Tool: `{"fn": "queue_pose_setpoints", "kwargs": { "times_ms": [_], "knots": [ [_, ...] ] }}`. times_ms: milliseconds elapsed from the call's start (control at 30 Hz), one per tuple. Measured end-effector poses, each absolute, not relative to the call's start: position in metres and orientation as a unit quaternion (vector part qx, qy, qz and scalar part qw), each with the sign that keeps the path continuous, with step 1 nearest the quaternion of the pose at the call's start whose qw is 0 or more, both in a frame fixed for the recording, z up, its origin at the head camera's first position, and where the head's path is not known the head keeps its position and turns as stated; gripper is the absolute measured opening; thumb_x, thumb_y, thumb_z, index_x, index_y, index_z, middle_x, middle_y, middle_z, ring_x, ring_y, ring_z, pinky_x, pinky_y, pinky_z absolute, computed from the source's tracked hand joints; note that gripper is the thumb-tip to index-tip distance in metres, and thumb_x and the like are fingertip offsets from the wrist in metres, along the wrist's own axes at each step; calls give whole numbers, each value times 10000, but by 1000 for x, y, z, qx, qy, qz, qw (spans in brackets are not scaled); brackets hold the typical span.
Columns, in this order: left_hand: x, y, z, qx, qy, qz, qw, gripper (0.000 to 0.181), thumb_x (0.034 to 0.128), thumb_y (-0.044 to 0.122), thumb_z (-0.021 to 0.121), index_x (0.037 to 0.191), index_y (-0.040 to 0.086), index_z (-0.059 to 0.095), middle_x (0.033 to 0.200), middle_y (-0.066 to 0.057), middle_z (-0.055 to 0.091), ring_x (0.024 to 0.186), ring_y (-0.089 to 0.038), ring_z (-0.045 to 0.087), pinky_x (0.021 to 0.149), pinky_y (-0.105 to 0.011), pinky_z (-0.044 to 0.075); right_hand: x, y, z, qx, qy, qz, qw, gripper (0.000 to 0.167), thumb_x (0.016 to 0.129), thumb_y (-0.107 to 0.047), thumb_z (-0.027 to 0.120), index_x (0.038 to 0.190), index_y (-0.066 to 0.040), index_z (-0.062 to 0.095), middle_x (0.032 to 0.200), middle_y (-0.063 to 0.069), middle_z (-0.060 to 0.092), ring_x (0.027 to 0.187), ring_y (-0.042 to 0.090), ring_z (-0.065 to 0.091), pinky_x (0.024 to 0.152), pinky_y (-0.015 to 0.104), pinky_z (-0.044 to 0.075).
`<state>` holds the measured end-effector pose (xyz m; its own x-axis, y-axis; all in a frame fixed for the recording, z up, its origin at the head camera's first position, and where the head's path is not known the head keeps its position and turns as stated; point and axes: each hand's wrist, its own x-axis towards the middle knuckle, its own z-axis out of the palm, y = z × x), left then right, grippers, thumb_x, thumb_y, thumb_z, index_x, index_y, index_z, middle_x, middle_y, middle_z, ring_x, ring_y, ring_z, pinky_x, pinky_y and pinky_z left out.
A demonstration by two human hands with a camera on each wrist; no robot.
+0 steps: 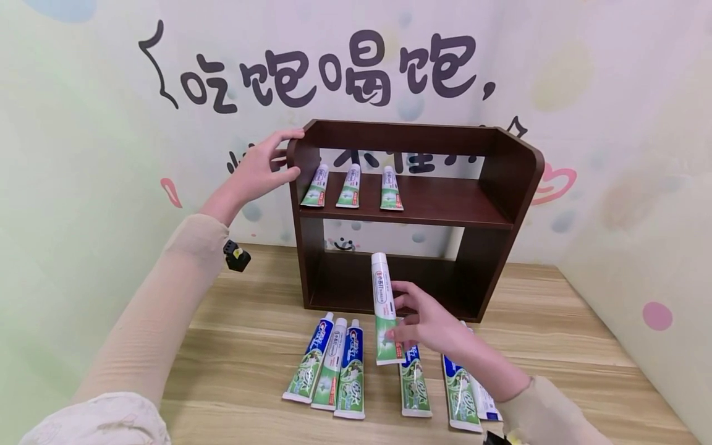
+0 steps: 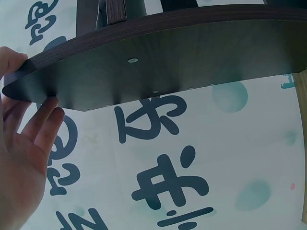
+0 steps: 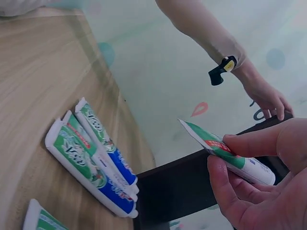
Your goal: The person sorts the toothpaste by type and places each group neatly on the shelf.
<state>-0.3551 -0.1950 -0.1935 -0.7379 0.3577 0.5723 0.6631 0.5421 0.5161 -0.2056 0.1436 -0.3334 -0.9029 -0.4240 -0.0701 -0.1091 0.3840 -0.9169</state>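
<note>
My right hand [image 1: 431, 321] pinches a white and green toothpaste tube [image 1: 382, 290] between thumb and fingers, in front of the lower shelf, cap end up. The right wrist view shows the same tube [image 3: 230, 155] between the fingertips. With my left hand [image 1: 258, 170] I hold the upper left side panel of a dark brown wooden shelf [image 1: 411, 216]; in the left wrist view the fingers touch the panel's outer face [image 2: 144, 72]. On the upper tier three similar tubes stand leaning: the left one [image 1: 316, 185], the middle one [image 1: 348, 185] and the right one [image 1: 391, 188].
Several tubes lie on the wooden table [image 1: 233, 371] before the shelf. A blue and green tube [image 1: 311, 358] lies at the left of a close group, another [image 1: 414, 383] beneath my right hand, and another [image 1: 460, 395] farther right. Behind the shelf is a printed wall [image 1: 612, 93].
</note>
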Motion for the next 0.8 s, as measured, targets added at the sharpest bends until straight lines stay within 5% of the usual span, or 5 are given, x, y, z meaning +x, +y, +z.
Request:
{"fn": "queue_pose_setpoints", "kwargs": {
  "times_ms": [800],
  "knots": [
    [-358, -197, -195, -305, -853, -373, 201, 580, 927, 68, 623, 1467, 148, 427, 1575, -32, 398, 1327, -360, 540, 1112, -473, 466, -220, 155, -270, -177, 825, -524, 111, 865, 877, -73, 712, 1562, -169, 191, 1388, 202, 501, 934, 219, 669, 779, 335, 624]
  ]
}}
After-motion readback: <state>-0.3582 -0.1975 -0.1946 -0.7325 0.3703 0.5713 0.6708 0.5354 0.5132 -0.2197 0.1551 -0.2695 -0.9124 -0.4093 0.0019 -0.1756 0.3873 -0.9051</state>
